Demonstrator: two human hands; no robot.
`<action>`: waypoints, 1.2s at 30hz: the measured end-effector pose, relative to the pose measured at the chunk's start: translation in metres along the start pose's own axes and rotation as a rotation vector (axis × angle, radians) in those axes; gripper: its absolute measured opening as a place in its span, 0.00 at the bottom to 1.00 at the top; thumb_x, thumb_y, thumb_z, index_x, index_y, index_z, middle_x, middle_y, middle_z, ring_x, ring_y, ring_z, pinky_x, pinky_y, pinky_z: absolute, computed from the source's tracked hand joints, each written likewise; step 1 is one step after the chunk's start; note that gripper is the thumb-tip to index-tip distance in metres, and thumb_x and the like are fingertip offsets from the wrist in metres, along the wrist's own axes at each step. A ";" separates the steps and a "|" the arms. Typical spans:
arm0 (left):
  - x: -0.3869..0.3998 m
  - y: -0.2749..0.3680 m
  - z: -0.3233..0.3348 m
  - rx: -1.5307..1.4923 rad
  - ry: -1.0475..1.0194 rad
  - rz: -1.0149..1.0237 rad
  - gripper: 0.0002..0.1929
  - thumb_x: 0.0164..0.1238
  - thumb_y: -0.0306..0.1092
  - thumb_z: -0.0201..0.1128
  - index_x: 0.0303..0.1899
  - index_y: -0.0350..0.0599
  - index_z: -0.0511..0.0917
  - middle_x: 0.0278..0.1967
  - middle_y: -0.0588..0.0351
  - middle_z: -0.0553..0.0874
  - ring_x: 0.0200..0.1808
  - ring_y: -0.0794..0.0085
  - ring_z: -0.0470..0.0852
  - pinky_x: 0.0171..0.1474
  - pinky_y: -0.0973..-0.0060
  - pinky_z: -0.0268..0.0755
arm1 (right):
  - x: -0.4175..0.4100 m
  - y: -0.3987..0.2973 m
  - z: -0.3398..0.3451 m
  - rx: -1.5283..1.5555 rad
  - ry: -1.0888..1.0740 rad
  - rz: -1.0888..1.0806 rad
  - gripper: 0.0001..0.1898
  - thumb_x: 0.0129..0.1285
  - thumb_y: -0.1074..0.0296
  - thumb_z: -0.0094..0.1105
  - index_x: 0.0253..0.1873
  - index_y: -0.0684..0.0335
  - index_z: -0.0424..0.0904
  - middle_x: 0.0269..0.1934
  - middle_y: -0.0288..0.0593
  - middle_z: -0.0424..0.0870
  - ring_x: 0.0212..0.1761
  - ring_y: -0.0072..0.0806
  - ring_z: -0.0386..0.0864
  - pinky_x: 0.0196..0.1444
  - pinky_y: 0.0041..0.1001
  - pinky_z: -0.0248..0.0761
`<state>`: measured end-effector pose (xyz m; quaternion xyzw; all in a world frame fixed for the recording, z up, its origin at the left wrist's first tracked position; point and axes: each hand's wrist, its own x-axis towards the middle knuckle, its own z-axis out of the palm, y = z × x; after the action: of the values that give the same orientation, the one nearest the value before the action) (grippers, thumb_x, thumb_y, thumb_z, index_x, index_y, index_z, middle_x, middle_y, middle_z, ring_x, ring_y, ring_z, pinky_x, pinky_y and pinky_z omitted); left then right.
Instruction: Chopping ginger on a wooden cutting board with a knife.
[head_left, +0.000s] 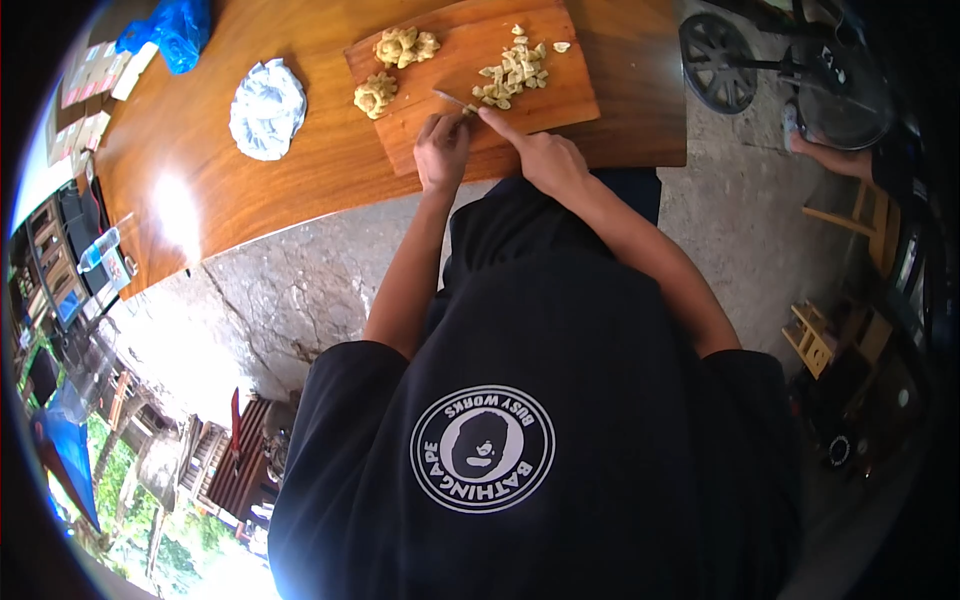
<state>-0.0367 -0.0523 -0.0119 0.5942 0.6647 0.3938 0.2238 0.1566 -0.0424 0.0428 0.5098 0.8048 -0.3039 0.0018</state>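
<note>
A reddish wooden cutting board (450, 60) lies on the table in front of me. My right hand (551, 157) grips a knife, its index finger stretched out along the blade (450, 99). Close to the knife's edge, my left hand (442, 150) pinches a small pale piece of food (469, 110), mostly hidden by the fingers. Cut pale yellow chunks (514, 75) are heaped on the board's right part. Two clumps of knobbly yellowish pieces (405, 47), (375, 95) sit on its left part. What exactly the food is, I cannot tell.
The wooden table (330, 172) carries a crumpled whitish plastic bag (268, 109) left of the board and a blue plastic bag (184, 34) at the far left. A plastic bottle (99, 250) is near the left end. A person's leg (832, 156) shows at right, beside a black wheel (718, 64).
</note>
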 end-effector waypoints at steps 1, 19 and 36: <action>0.000 0.002 0.001 -0.001 -0.003 0.008 0.06 0.65 0.22 0.70 0.42 0.40 0.88 0.37 0.51 0.89 0.33 0.65 0.89 0.36 0.71 0.83 | -0.004 0.003 0.000 0.003 -0.001 -0.002 0.49 0.65 0.80 0.51 0.85 0.25 0.46 0.28 0.59 0.87 0.29 0.52 0.88 0.36 0.49 0.83; -0.008 0.002 0.001 -0.083 0.116 -0.121 0.03 0.66 0.23 0.71 0.38 0.39 0.85 0.34 0.47 0.87 0.32 0.59 0.88 0.36 0.66 0.81 | -0.025 0.006 -0.011 -0.090 -0.071 0.019 0.51 0.64 0.79 0.53 0.85 0.22 0.44 0.25 0.57 0.85 0.24 0.50 0.86 0.30 0.47 0.82; -0.008 -0.004 -0.002 -0.005 0.077 -0.026 0.03 0.67 0.24 0.71 0.40 0.39 0.89 0.32 0.52 0.86 0.29 0.69 0.86 0.34 0.73 0.79 | 0.008 0.013 0.000 -0.038 -0.095 0.019 0.49 0.66 0.79 0.51 0.84 0.21 0.45 0.27 0.57 0.86 0.26 0.53 0.87 0.34 0.49 0.83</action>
<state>-0.0393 -0.0601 -0.0152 0.5692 0.6796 0.4150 0.2048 0.1634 -0.0318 0.0341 0.5023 0.8046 -0.3123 0.0527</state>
